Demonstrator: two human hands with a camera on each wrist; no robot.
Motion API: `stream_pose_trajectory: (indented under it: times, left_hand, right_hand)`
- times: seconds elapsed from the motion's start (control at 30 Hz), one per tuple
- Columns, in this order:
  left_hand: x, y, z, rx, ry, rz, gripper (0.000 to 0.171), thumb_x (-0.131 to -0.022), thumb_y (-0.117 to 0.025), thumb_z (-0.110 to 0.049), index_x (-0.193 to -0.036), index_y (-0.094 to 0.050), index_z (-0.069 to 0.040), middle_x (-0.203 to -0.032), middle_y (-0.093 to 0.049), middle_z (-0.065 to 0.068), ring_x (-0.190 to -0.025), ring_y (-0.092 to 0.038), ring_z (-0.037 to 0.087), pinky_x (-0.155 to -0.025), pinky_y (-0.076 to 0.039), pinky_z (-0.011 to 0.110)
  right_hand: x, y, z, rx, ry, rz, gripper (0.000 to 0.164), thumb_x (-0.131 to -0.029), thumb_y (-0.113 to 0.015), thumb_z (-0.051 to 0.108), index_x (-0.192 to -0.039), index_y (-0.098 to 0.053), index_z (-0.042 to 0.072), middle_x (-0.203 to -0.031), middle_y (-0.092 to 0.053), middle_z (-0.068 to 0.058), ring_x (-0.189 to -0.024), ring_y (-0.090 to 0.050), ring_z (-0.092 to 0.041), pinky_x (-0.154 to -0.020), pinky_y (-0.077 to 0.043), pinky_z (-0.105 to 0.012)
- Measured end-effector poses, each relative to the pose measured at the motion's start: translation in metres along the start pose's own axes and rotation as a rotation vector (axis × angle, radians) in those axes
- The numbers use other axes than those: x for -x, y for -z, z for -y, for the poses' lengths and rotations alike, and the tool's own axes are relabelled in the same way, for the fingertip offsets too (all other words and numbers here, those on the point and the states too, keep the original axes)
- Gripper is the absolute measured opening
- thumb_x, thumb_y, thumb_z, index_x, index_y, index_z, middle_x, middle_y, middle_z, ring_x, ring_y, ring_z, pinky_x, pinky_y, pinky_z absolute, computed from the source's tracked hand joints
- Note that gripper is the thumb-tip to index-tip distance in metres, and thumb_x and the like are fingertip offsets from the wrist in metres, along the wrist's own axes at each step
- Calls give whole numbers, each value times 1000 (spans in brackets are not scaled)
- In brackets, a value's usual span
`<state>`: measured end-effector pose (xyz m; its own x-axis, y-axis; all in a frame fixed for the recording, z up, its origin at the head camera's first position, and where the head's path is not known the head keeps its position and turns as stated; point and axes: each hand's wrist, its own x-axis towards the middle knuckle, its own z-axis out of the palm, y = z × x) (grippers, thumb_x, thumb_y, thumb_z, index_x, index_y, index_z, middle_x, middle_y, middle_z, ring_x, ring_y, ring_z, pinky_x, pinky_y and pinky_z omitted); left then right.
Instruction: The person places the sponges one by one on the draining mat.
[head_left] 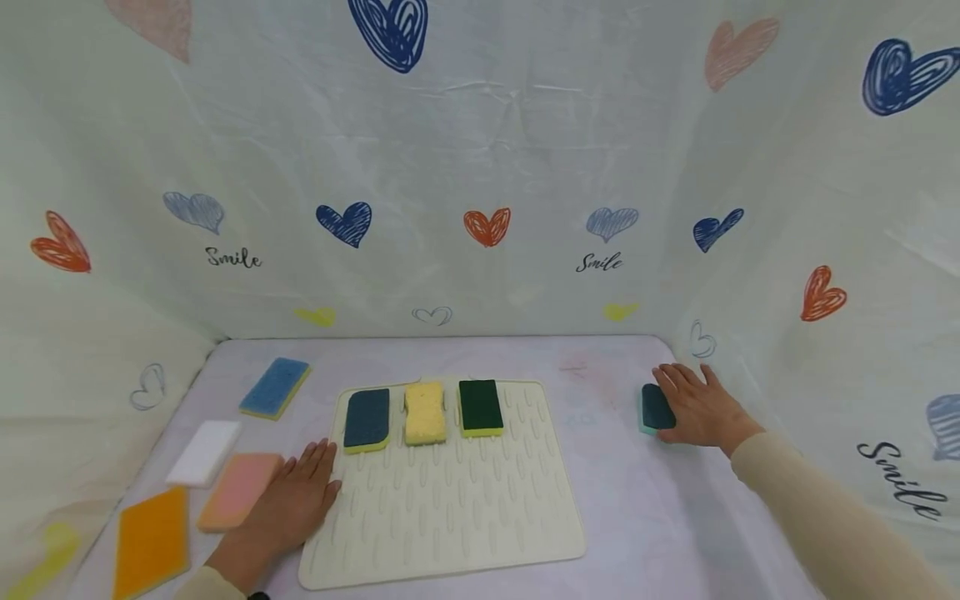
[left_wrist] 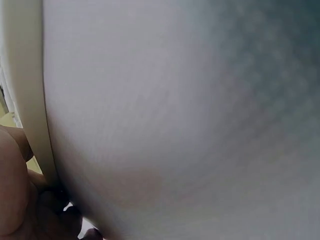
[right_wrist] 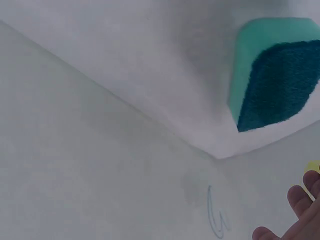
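My left hand (head_left: 296,498) lies with fairly straight fingers at the left edge of a cream ridged drying mat (head_left: 450,533), partly over a pink sponge (head_left: 238,490). Its wrist view is blurred, with fingers (left_wrist: 12,187) at the lower left. Over at the right, my right hand (head_left: 701,408) has its fingers extended and overlaps one side of a teal sponge (head_left: 656,408) with a dark scrub top. The right wrist view shows that sponge (right_wrist: 280,85) apart from the fingers (right_wrist: 300,200). A navy-topped sponge (head_left: 367,418), a yellow sponge (head_left: 425,413) and a dark green-topped sponge (head_left: 481,406) form a row on the mat.
On the table's left side lie a blue-topped sponge (head_left: 275,387), a white sponge (head_left: 205,452) and an orange sponge (head_left: 152,542). A pale curtain (head_left: 480,125) printed with hearts rises behind and beside the table (head_left: 615,500).
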<state>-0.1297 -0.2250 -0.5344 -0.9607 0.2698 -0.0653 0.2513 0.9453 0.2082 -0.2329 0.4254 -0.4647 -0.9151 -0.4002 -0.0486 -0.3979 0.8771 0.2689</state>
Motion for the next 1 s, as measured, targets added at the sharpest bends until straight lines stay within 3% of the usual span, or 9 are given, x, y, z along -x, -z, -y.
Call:
stream_pose_trajectory:
  times: [0.3,0.57,0.83,1.0]
  left_hand:
    - [-3,3,1,-10,-9,-29,63,-108,-59,-28,-155,-44,10,-159,-44,33,-148,-42,52,-116,-36,69]
    - [2,2,0,4,-12,-11,62,-108,-59,-29,-154,-45,10,-158,-45,33,-147,-42,53,-114,-37,69]
    - [1,1,1,10,-7,-28,62,-108,-59,-30,-155,-45,9,-159,-45,32,-148,-42,52,-116,-36,69]
    - [2,0,1,20,-6,-10,62,-108,-59,-30,-155,-45,9,-159,-44,32,-148,-41,52,-116,-36,69]
  right_hand:
    - [0,-22,-8,71,3,-3,106,-82,-81,59,-154,-41,-8,-157,-47,-28,-144,-46,-48,-115,-31,-76]
    - [-3,-35,-4,10,-45,67,109,-82,-81,57,-156,-37,-10,-160,-42,-31,-147,-40,-50,-117,-25,-78]
    - [-4,-31,1,-57,-113,96,105,-82,-80,53,-153,-39,-14,-158,-42,-36,-146,-40,-54,-118,-22,-79]
    - [-5,-35,0,-149,-167,168,104,-85,-77,52,-152,-36,-17,-156,-42,-38,-145,-40,-55,-117,-20,-81]
